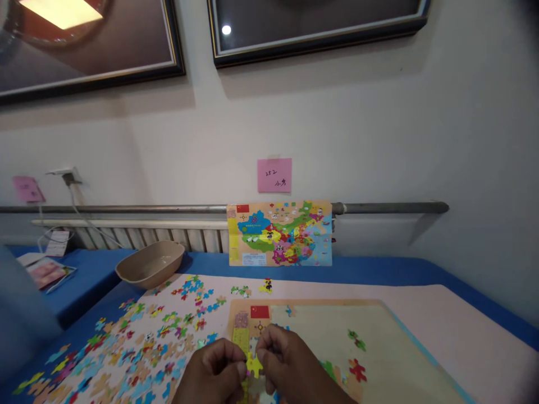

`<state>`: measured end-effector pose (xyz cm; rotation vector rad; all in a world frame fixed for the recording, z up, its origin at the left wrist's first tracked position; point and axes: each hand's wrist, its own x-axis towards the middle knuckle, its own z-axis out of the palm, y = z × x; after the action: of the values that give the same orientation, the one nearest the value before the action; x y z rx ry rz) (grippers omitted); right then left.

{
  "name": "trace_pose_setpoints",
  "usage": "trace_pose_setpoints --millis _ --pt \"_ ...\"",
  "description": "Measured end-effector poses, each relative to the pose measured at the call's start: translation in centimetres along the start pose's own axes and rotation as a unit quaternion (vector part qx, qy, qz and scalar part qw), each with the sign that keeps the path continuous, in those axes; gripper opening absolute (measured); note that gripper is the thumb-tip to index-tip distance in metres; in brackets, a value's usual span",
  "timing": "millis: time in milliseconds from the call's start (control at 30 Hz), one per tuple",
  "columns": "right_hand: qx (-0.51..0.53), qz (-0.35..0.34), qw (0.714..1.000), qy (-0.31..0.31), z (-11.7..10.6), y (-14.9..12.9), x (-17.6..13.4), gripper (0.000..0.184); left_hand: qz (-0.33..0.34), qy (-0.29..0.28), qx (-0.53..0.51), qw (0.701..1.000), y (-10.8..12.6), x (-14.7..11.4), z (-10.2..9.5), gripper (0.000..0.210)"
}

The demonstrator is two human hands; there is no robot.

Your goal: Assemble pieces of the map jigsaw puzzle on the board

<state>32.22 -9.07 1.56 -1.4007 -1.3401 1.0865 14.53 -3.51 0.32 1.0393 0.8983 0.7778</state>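
The yellow puzzle piece [254, 366] sits between your left grip [243, 362] and right grip [261, 359], at the fingertips of both. Your fingers curl inward, but whether either grip pinches it, I cannot tell. The puzzle board [311, 336] lies beneath; loose pieces [179, 332] spread left of your left grip.

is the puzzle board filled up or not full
Not full: the puzzle board shows a broad stretch of bare pale surface on its right side.
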Motion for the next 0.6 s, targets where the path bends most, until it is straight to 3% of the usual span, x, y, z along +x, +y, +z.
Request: trace_pose_setpoints --millis 133,300,600 --pt "0.005 0.011 1.000 -0.017 -0.5 0.2 0.1 0.014 0.017 -0.020 0.054 0.998 -0.2 0.9 -0.3 0.040" --pt "0.034 0.004 0.999 -0.005 -0.9 0.8 0.2 0.026 0.023 -0.026 0.049 0.998 -0.4 1.6 -0.2 0.036" --pt "-0.002 0.016 1.000 0.012 -1.6 -0.3 0.2 0.012 0.006 -0.012 0.032 0.999 -0.2 1.6 0.7 0.036"
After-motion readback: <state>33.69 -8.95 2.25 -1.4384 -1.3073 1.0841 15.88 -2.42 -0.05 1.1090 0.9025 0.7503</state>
